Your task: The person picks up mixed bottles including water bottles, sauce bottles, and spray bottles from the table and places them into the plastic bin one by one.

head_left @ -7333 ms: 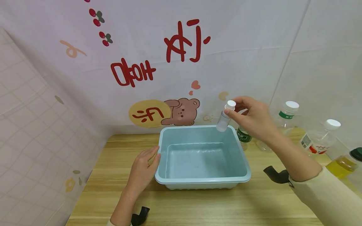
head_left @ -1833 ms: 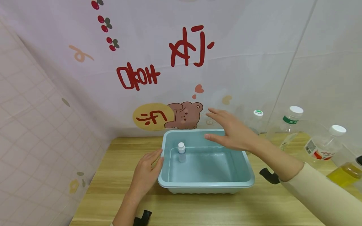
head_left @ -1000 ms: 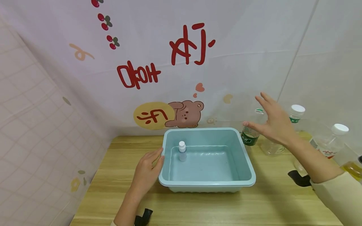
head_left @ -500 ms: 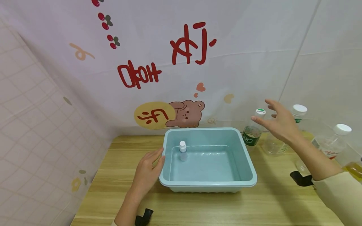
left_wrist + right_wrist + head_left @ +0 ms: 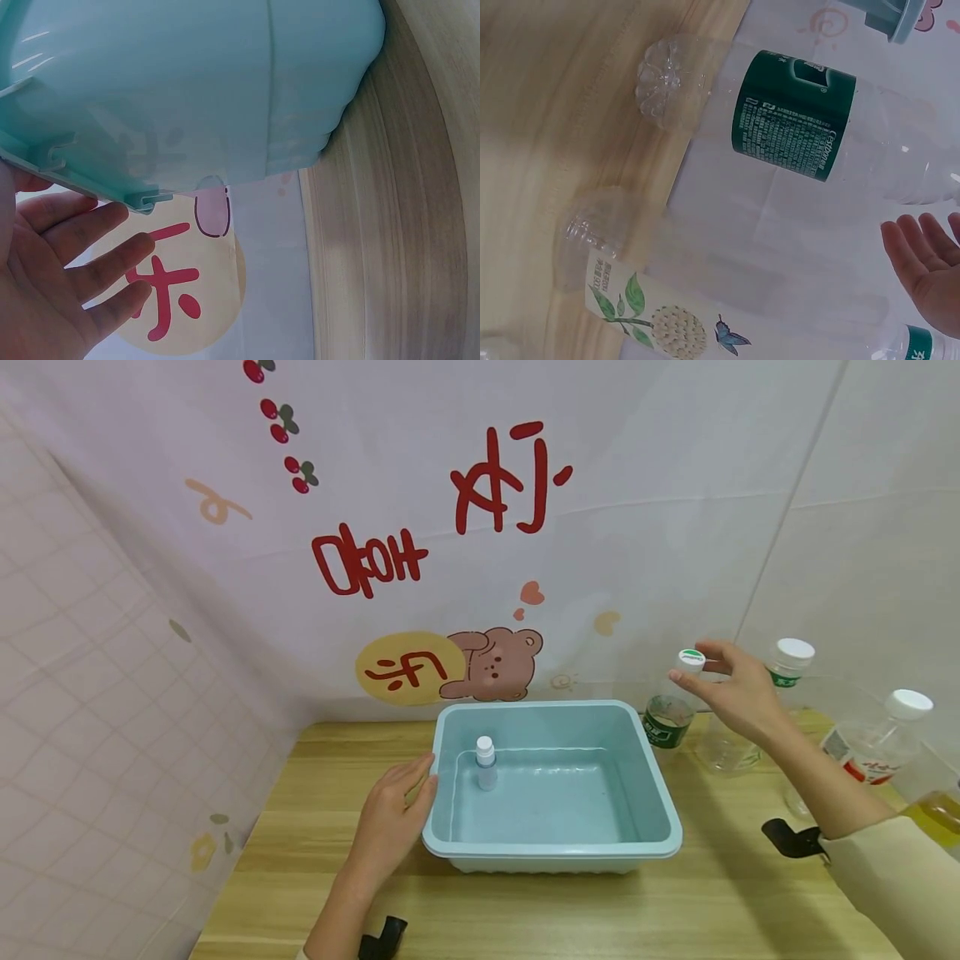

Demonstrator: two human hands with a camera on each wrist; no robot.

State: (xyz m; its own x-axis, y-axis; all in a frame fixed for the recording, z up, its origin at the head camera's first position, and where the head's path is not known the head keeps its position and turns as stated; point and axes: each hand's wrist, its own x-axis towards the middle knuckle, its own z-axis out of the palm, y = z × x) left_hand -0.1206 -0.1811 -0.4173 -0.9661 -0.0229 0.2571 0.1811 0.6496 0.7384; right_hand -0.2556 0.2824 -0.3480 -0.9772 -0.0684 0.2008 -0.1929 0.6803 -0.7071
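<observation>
A light-blue plastic basin [image 5: 551,849] sits on the table. My left hand [image 5: 393,810] rests against its left rim with extended fingers; the left wrist view shows these fingers [image 5: 94,225] spread beneath the rim. Inside the basin, toward the left, a small clear bottle [image 5: 487,764] with a white cap stands upright. My right hand [image 5: 738,693] is at the cap of a clear plastic bottle [image 5: 667,720] with a green label, thumb and index finger on either side of it. In the right wrist view, the other fingers [image 5: 922,247] are loosely bent beside that bottle's neck, apart from it.
Right of the green-labelled bottle stand a tall clear bottle [image 5: 727,752] with a white cap, another clear bottle [image 5: 873,752] with a red-and-white label, and a bottle of yellow liquid [image 5: 933,817]. A printed cloth [image 5: 645,527] hangs behind the wooden table [image 5: 345,747].
The small bottle moved from my right hand into the basin, where it was let go. My right hand then moved right and lowered to the green-labelled bottle's cap. My left hand stayed at the rim.
</observation>
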